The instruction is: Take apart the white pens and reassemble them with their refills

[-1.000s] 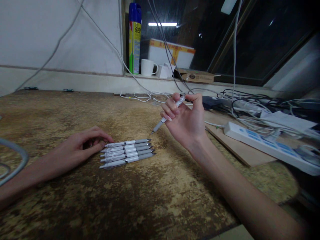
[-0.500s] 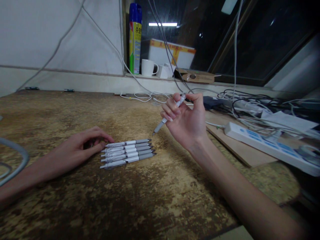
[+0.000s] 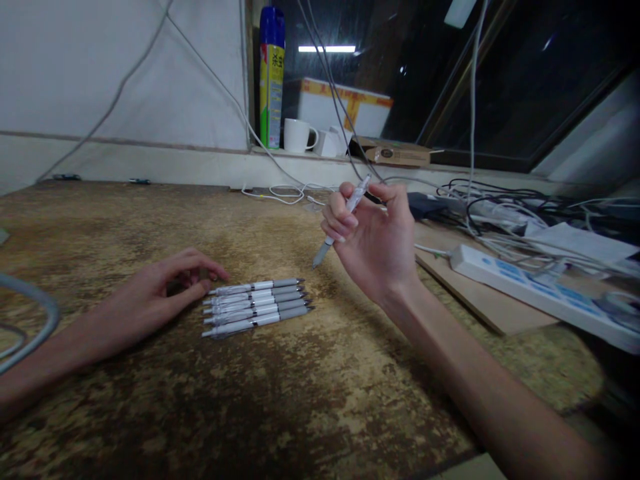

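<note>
Several white click pens with grey grips (image 3: 257, 305) lie side by side on the worn wooden table (image 3: 280, 400), their tips pointing right. At their left end rests my left hand (image 3: 175, 283), fingers loosely bent and thumb apart from the forefinger. Its thumb tip is at the clicker end of the farthest pen; whether it touches I cannot tell. Above the table, to the right of the row, my right hand (image 3: 375, 233) is closed around another such pen (image 3: 357, 195). That pen slants, grey grip and tip down to the left, with the thumb beside its clicker end.
A white power strip (image 3: 540, 293) and a thin board (image 3: 465, 297) lie at the right, below tangled cables (image 3: 500, 213). On the window ledge stand a spray can (image 3: 271, 87), a white mug (image 3: 299, 136) and a cardboard box (image 3: 400, 155). A grey cable (image 3: 47, 307) loops at the left.
The pen in my right hand sits a little differently: its clicker end now shows clear of the thumb, and its tip is slightly farther right. My left hand has barely moved.
</note>
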`<state>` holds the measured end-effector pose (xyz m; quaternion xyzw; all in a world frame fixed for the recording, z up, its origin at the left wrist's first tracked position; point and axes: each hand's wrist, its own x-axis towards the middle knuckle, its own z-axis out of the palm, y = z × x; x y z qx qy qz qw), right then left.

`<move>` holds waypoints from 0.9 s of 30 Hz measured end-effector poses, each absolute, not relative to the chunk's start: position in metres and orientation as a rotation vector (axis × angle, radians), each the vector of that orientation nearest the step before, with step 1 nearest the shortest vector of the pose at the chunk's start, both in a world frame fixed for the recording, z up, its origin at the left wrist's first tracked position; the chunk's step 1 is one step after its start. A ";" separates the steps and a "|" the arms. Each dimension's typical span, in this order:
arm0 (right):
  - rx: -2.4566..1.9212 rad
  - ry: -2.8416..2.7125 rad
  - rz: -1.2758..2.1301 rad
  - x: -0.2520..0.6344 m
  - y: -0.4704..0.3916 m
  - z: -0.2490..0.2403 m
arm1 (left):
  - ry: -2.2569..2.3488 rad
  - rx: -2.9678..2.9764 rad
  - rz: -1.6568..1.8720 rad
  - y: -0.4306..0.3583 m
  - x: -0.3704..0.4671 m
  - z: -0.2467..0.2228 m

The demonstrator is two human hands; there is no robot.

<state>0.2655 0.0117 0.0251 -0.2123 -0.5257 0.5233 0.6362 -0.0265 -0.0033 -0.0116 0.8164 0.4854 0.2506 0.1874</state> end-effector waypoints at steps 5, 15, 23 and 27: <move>-0.598 -1.444 0.912 0.253 0.012 0.016 | 1.330 2.214 0.831 -0.009 -0.024 -0.006; -0.700 -2.108 0.906 0.237 -0.006 0.000 | 1.039 2.209 0.967 -0.021 -0.012 -0.001; -0.726 -2.212 0.893 0.236 -0.007 -0.002 | 1.078 2.325 0.853 -0.019 -0.012 -0.001; -0.788 -2.247 0.818 0.236 -0.008 -0.001 | 1.161 2.320 0.805 -0.019 -0.013 -0.002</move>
